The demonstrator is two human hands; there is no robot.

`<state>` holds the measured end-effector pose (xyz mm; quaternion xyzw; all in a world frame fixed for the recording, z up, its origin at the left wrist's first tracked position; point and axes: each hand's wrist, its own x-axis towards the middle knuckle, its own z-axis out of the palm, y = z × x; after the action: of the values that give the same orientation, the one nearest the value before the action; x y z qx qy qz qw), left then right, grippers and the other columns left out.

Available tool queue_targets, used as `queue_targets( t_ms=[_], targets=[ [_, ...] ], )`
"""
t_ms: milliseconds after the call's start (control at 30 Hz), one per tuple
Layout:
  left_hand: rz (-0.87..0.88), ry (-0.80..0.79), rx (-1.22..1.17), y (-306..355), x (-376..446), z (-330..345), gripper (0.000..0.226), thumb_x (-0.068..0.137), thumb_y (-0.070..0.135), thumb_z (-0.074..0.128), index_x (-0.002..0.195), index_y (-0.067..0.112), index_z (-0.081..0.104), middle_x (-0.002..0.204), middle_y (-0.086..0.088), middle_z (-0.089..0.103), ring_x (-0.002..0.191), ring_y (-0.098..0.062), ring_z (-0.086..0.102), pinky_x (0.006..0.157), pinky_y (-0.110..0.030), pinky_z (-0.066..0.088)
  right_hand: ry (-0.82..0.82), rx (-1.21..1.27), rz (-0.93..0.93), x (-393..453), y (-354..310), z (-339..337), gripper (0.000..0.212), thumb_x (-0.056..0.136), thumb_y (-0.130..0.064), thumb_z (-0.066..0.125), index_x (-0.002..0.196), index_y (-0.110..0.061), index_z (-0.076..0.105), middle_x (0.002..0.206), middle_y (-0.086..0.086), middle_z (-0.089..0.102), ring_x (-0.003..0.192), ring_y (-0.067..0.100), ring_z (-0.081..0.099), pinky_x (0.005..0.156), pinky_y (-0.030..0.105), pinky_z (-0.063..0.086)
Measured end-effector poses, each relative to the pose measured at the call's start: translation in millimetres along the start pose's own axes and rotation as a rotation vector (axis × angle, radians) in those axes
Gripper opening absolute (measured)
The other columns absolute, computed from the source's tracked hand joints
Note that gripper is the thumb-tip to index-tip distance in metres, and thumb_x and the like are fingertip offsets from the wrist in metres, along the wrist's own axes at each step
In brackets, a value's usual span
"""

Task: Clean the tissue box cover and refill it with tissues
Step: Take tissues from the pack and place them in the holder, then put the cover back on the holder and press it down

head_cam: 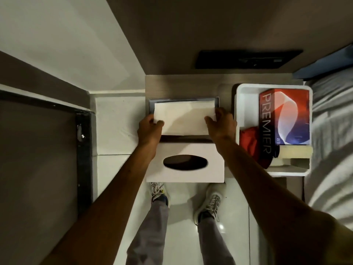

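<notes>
A white stack of tissues [184, 119] is held over a dark rectangular base tray [216, 101] on the small wooden bedside table [172, 85]. My left hand [150, 129] pinches the stack's left end and my right hand [220, 124] grips its right end. The white tissue box cover [191, 175] with a dark oval slot lies flat at the table's front edge, just below the stack, and neither hand touches it.
A white plastic bin [246, 96] to the right holds a red and blue PREMIER tissue box [286, 115], a red cloth [249, 140] and a pale sponge [294, 150]. A bed [332, 131] lies at the far right. A dark panel [248, 59] is on the wall.
</notes>
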<state>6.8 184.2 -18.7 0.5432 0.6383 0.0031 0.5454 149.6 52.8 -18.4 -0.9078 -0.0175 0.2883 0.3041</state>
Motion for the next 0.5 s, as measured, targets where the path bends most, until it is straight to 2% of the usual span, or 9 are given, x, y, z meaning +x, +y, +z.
queue_targets(
  t_ms=[100,200,233,300,333,400,433,500],
  targets=[
    [0.021,-0.024,-0.016,-0.1,4.9,-1.1,0.034,0.091,0.018,0.063,0.126,0.019,0.064,0.108,0.004,0.062,0.100,-0.018,0.058,0.087,-0.027,0.046,-0.007,-0.127,-0.048,2.5,-1.3,5.8,0.039,0.094,-0.027,0.068,0.130,-0.011,0.066,0.124,0.012,0.072,0.115,0.030,0.067,0.089,0.028,0.052],
    [0.033,-0.019,-0.093,0.6,-0.4,-7.2,0.018,0.091,0.019,0.064,0.102,0.034,0.065,0.094,0.019,0.061,0.095,-0.009,0.056,0.076,-0.017,0.043,0.021,-0.130,-0.073,-1.6,-3.0,1.7,0.043,0.096,-0.025,0.066,0.136,-0.011,0.062,0.130,0.011,0.071,0.120,0.029,0.066,0.095,0.026,0.050],
    [0.035,-0.001,-0.133,0.1,-4.6,-11.8,0.017,0.092,0.020,0.063,0.103,0.033,0.065,0.095,0.020,0.062,0.097,-0.008,0.057,0.076,-0.015,0.043,0.043,-0.103,-0.098,-5.9,-2.8,-2.9,0.043,0.097,-0.022,0.065,0.138,-0.012,0.061,0.131,0.009,0.070,0.120,0.026,0.067,0.097,0.024,0.048],
    [0.082,0.055,-0.121,-6.8,-17.1,-25.0,0.033,0.095,0.021,0.061,0.128,0.021,0.063,0.116,0.011,0.065,0.109,-0.010,0.059,0.090,-0.018,0.045,0.068,-0.040,-0.161,-19.6,1.9,-16.7,0.038,0.097,-0.017,0.062,0.135,-0.011,0.061,0.129,0.008,0.070,0.118,0.024,0.068,0.102,0.031,0.053],
    [0.120,0.090,-0.051,-13.7,-25.4,-32.2,0.039,0.096,0.021,0.059,0.135,0.017,0.058,0.127,0.005,0.065,0.117,-0.013,0.060,0.097,-0.023,0.047,0.070,-0.031,-0.180,-29.7,7.5,-24.1,0.036,0.097,-0.017,0.062,0.133,-0.011,0.060,0.126,0.008,0.070,0.115,0.025,0.068,0.099,0.037,0.056],
    [0.157,0.142,0.104,-33.6,-42.5,-41.5,0.046,0.096,0.023,0.060,0.141,0.016,0.053,0.140,-0.006,0.058,0.127,-0.022,0.056,0.106,-0.034,0.047,0.075,-0.086,-0.205,-54.4,28.7,-35.2,0.034,0.098,-0.018,0.062,0.130,-0.010,0.059,0.123,0.010,0.068,0.114,0.027,0.065,0.095,0.039,0.055],
    [0.130,0.138,0.158,-45.2,-50.3,-43.7,0.053,0.095,0.026,0.063,0.145,0.015,0.049,0.144,-0.009,0.053,0.131,-0.026,0.053,0.107,-0.036,0.046,0.067,-0.129,-0.207,-68.0,41.8,-38.0,0.035,0.098,-0.020,0.062,0.132,-0.009,0.058,0.125,0.011,0.065,0.116,0.029,0.062,0.095,0.039,0.053],
    [0.002,0.069,0.207,-65.2,-62.4,-43.1,0.072,0.090,0.034,0.069,0.152,0.016,0.037,0.151,-0.013,0.043,0.135,-0.030,0.048,0.103,-0.030,0.041,-0.012,-0.171,-0.120,-91.1,65.5,-37.2,0.050,0.098,-0.027,0.064,0.142,-0.009,0.050,0.136,0.013,0.059,0.124,0.031,0.058,0.100,0.044,0.053]
  ],
)
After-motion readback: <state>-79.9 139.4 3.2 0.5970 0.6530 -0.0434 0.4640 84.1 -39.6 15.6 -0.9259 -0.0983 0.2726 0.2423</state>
